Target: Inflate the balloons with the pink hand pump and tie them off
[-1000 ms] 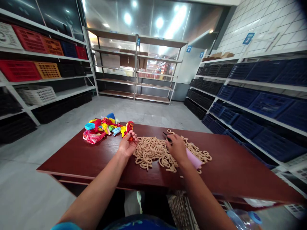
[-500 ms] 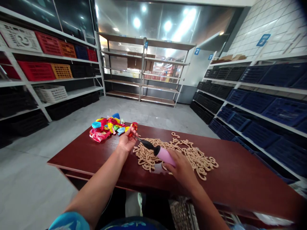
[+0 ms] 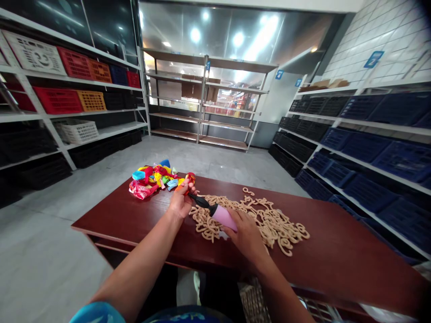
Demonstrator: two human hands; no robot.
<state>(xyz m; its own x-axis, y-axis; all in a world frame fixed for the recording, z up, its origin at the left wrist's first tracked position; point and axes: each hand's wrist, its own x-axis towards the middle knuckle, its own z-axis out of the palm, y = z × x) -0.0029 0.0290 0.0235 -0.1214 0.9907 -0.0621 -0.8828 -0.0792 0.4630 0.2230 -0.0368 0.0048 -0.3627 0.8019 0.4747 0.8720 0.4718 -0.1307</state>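
Note:
My left hand (image 3: 182, 200) is closed on a red-orange balloon (image 3: 190, 178), whose neck meets the black nozzle of a hand pump. Around the pink barrel of that balloon pump (image 3: 223, 217) my right hand (image 3: 246, 233) is wrapped. The pump tilts, its nozzle pointing left toward the balloon. Just left of my left hand lies a pile of limp balloons (image 3: 143, 189) in red, yellow, blue and green. Beneath and beyond the pump spread many tan curled pieces (image 3: 279, 226), some shaped like hooks. My left fingers hide part of the balloon.
The dark red table (image 3: 336, 251) extends to the right. Shelves with red, yellow and white crates (image 3: 57, 99) stand on the left, and blue crates (image 3: 400, 157) fill the right-hand shelves. A metal rack (image 3: 206, 103) stands at the back, beyond the grey floor (image 3: 215, 161).
The pump has moved slightly left, its nozzle now nearer the balloon in my left hand. More of the red balloon shows above my left fingers. The view has shifted a little.

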